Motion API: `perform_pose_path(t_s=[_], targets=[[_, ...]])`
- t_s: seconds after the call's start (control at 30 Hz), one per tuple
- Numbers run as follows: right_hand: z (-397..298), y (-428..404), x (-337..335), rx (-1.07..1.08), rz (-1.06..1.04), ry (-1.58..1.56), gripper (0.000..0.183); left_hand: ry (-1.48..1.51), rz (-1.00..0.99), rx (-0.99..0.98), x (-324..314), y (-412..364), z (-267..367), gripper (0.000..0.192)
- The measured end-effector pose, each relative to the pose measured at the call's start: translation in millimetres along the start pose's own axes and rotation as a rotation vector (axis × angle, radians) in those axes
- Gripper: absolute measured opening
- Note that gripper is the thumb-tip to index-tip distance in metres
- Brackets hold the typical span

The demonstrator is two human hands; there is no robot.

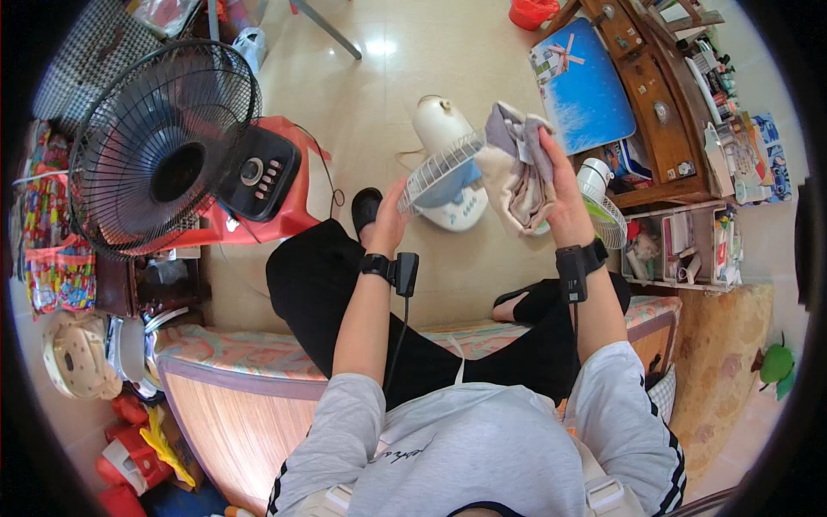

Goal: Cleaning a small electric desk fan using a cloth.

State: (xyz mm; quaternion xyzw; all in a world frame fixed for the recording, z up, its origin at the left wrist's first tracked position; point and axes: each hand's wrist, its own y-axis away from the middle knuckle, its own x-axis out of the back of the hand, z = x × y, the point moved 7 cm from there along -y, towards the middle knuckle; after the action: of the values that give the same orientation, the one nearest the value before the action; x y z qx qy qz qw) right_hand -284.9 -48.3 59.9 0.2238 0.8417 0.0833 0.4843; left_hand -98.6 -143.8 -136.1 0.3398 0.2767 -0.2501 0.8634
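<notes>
A white and blue electric fan (452, 207) stands on the floor before my knees, its motor housing (442, 123) pointing away from me. My left hand (390, 218) holds the left rim of its white wire guard (439, 173); the fingertips are partly hidden. In my right hand (563, 184) is a folded beige and grey-purple cloth (517, 174) with a white tag on it. That cloth is beside the guard's right edge, and I cannot tell whether the two touch.
A large black fan (168, 155) rests on a red plastic stool (297, 168) at left. A smaller white fan with green parts (606, 216) is behind my right wrist. Wooden drawers (659, 110), a blue board (585, 90) and a plastic organiser (678, 245) line the right side.
</notes>
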Motion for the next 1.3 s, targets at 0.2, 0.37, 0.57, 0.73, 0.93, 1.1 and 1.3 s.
perform_pose_path(t_s=[0.2, 0.37, 0.57, 0.73, 0.93, 1.1, 1.3], targets=[[7.3, 43.6, 50.9, 0.089, 0.056, -0.085, 0.031, -0.195, -0.071, 0.195, -4.2, 18.9, -13.6, 0.040], [10.5, 81.5, 94.0, 0.236, 0.208, -0.167, 0.032, -0.482, -0.074, 0.332, -15.1, 37.1, -28.4, 0.046], [30.1, 118.1, 128.8, 0.258, 0.245, -0.189, 0.034, -0.551, -0.155, 0.399, -15.6, 39.5, -51.7, 0.061], [57.7, 145.0, 143.8, 0.267, 0.204, -0.260, 0.042, -0.877, -0.043, 0.381, -20.1, 50.1, -34.5, 0.059], [58.2, 184.0, 138.2, 0.451, 0.183, -0.158, 0.049, -0.940, -0.043, 0.034, -37.2, 47.8, 14.4, 0.047], [61.0, 183.1, 159.4, 0.448, 0.165, -0.242, 0.047, -0.945, -0.072, -0.076, -82.4, 84.2, 35.3, 0.037], [77.7, 166.3, 206.4, 0.339, 0.202, -0.455, 0.045, -0.783, -0.621, -0.413, -235.4, 188.5, 89.9, 0.030]])
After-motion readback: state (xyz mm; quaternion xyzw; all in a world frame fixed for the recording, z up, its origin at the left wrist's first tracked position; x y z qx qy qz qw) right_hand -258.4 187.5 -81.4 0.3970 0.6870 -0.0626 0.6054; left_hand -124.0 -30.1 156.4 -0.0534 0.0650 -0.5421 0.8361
